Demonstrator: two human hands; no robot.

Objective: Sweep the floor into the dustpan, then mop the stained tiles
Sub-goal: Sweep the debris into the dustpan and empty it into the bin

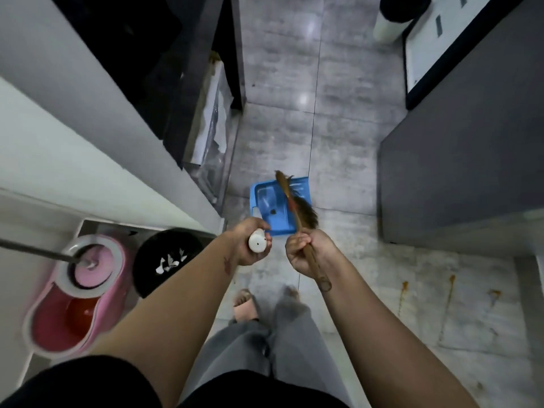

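The left hand (pixel 243 241) grips the white handle (pixel 257 242) of the blue dustpan (pixel 266 198), which stands on the grey tiled floor (pixel 338 128) in the middle of the view. The right hand (pixel 306 251) is closed around the wooden stick of the grass broom (pixel 307 212); its brown bristles lie across the right part of the dustpan. Orange stains (pixel 450 293) mark the tiles at 4 o'clock. At 8 o'clock stands a pink mop bucket (pixel 50 322) with the mop (pixel 91 265) in it and, just beside it, a black bin (pixel 164 254).
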